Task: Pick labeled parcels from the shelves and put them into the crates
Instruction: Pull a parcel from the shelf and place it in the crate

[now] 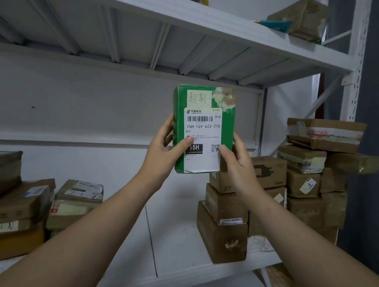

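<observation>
Hands held a parcel (pixel 202 131) upright before the shelf (pixel 178 242): left hand (pixel 161 150) and right hand (pixel 236 159) gripped its sides. Glossy green box, white barcode label (pixel 203 139), torn tape.

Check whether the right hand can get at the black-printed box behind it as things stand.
Probably not yet: the right hand grips the green parcel, shared with the left hand, so its fingers are busy. The box sits close behind on its stack, nothing between them; once freed, it could likely reach.
</observation>
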The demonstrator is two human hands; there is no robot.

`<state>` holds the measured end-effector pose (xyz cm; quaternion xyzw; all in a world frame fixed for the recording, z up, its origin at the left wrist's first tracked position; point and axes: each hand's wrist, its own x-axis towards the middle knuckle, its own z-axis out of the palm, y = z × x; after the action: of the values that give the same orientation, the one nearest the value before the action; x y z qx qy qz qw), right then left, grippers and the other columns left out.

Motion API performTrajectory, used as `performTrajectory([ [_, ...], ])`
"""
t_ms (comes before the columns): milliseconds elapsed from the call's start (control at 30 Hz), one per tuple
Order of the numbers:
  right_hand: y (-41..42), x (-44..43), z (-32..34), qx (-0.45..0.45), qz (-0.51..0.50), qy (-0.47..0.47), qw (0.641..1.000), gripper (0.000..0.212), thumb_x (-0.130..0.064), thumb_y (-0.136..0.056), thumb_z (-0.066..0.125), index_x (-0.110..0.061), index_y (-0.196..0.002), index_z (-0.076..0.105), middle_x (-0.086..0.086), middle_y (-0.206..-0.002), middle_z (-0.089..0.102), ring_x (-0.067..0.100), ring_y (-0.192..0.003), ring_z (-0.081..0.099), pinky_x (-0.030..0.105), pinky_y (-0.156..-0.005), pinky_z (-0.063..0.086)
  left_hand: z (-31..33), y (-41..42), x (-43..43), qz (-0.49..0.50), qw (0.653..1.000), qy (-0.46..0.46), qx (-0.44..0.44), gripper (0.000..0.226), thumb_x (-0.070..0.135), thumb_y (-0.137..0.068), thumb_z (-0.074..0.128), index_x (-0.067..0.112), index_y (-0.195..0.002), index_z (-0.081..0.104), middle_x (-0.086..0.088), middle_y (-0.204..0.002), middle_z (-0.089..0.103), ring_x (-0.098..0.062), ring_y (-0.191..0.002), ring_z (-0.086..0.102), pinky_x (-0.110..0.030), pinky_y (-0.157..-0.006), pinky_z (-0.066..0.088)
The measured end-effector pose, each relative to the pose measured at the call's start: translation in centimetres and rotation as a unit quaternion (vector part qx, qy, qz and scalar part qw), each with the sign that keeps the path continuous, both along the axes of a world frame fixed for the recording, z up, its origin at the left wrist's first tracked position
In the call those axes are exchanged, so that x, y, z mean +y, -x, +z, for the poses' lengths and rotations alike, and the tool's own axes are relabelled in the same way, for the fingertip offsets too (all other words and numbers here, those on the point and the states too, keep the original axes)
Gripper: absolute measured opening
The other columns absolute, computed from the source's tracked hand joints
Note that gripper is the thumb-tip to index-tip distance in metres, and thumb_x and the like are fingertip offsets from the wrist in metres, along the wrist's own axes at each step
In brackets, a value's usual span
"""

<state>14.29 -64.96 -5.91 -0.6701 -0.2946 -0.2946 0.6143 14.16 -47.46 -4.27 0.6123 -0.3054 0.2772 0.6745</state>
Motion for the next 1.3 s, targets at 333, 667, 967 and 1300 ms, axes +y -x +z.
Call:
performTrajectory([
  [333, 1.9, -2.7, -3.9, -0.005, -0.084, -0.009, 0.996, 0.043, -0.028, -0.092, 0.059, -0.044, -0.124, 0.033, 0.006, -0.138, 0.045, 0.004, -0.108, 0.061, 0.017, -0.078, 0.054, -5.2, 0.5, -4.5, -0.021, 0.997, 0.065, 0.023, 0.057, 0.008, -0.088, 0.063, 0.024, -0.138, 0.043, 0.001, -0.132, 0.057, -0.011, -0.120, 0.056, -0.034, -0.093, 0.053],
  [667, 8.6, -12.7, -13.1, 0.105, -0.175, -0.031, 0.978, 0.051, -0.021, -0.092, 0.060, -0.032, -0.133, 0.034, 0.002, -0.138, 0.046, -0.002, -0.106, 0.061, 0.015, -0.077, 0.053, -14.3, 4.6, -15.0, -0.088, 0.983, 0.080, 0.138, 0.057, 0.014, -0.084, 0.066, 0.026, -0.135, 0.046, 0.008, -0.123, 0.063, -0.010, -0.112, 0.062, -0.037, -0.089, 0.055],
  [967, 19.2, -26.6, -21.7, 0.211, -0.292, -0.041, 0.932, 0.045, -0.037, -0.089, 0.064, -0.045, -0.125, 0.038, -0.012, -0.131, 0.052, 0.008, -0.119, 0.055, 0.038, -0.096, 0.052, -22.1, 11.2, -29.8, -0.170, 0.963, -0.010, 0.208, 0.048, 0.008, -0.090, 0.061, 0.016, -0.137, 0.049, 0.010, -0.121, 0.063, -0.005, -0.108, 0.063, -0.021, -0.082, 0.054],
  [1300, 30.3, -41.1, -26.7, 0.363, -0.327, -0.034, 0.872, 0.037, -0.024, -0.092, 0.062, -0.023, -0.127, 0.053, 0.002, -0.107, 0.066, 0.010, -0.098, 0.064, 0.027, -0.088, 0.054, -29.5, 19.5, -43.2, -0.253, 0.925, -0.087, 0.268, 0.035, 0.013, -0.095, 0.054, 0.025, -0.127, 0.052, 0.016, -0.114, 0.064, -0.001, -0.100, 0.064, -0.014, -0.073, 0.053],
])
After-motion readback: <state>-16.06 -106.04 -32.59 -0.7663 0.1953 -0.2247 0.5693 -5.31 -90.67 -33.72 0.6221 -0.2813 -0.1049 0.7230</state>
